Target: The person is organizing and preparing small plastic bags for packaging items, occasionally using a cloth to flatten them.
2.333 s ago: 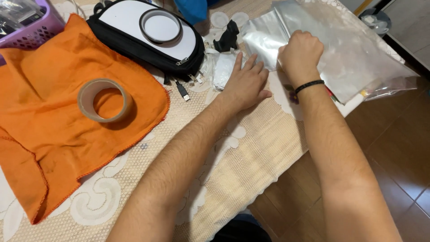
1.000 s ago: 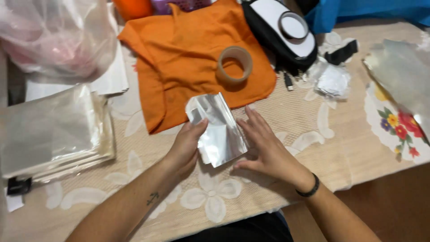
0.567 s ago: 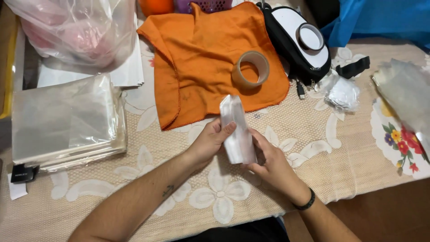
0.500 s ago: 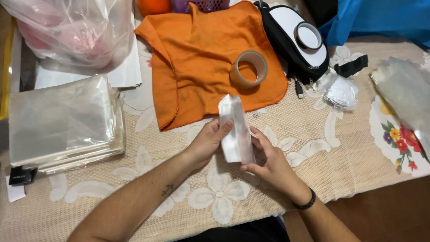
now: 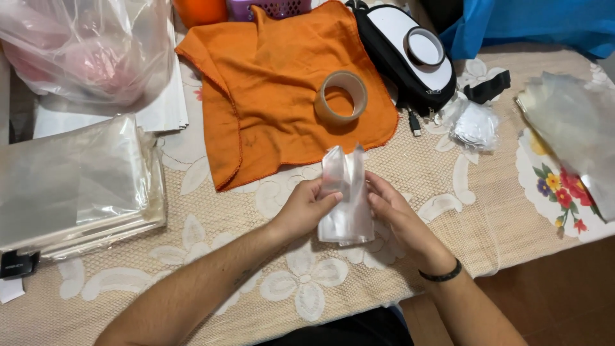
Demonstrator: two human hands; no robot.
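Folded clear plastic bag [image 5: 346,202] held upright over the lace-patterned beige tablecloth [image 5: 448,211], just below the orange cloth [image 5: 288,83].
From the left: stack of clear plastic bags [image 5: 73,179], then left hand [image 5: 306,208] pinching the bag's left edge, right hand [image 5: 394,214] closed on its right edge; brown tape roll [image 5: 341,97] lies on the cloth.

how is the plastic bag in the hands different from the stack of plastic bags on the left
The folded plastic bag is a single narrow piece held upright between the left hand and right hand; the stack of plastic bags lies flat on the table, many layers deep and untouched. The held bag is folded small; the stack's bags are spread wide. Both are clear, shiny plastic.
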